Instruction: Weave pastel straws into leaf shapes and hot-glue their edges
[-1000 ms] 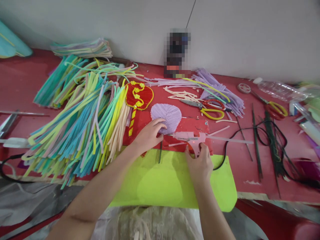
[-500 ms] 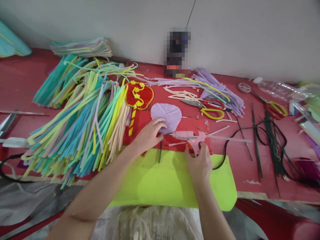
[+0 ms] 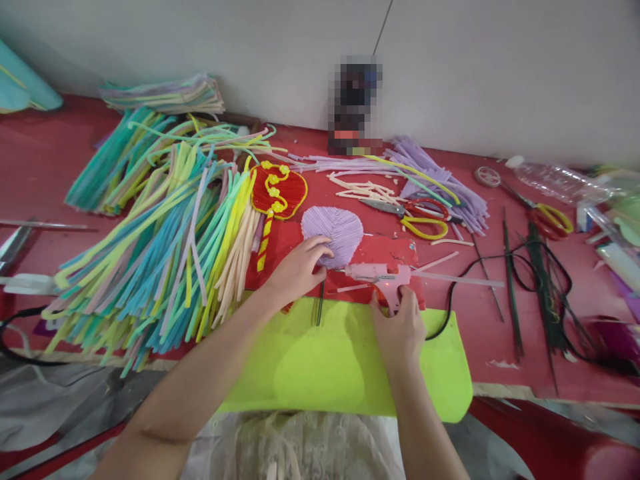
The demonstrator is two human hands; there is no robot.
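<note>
A lilac leaf-shaped piece (image 3: 336,230) made of pipe cleaners lies on a red sheet, with dark wire stems (image 3: 320,303) sticking out below it. My left hand (image 3: 303,267) grips its lower left edge, thumb and fingers curled round it. My right hand (image 3: 400,327) is closed on the handle of a pink hot glue gun (image 3: 383,275). The gun's nozzle points left and meets the lower edge of the lilac piece, and a clear glue stick (image 3: 465,279) juts from its back. Left of the piece lies a red and yellow fan (image 3: 295,193) with a striped handle.
A big heap of coloured pipe cleaners (image 3: 165,247) covers the left side. Scissors (image 3: 425,227), lilac pipe cleaners (image 3: 445,180) and cream offcuts (image 3: 360,189) lie behind. Dark wires (image 3: 545,293), a black cord (image 3: 453,293) and a plastic bottle (image 3: 555,179) are at right. A lime mat (image 3: 320,373) overhangs the front edge.
</note>
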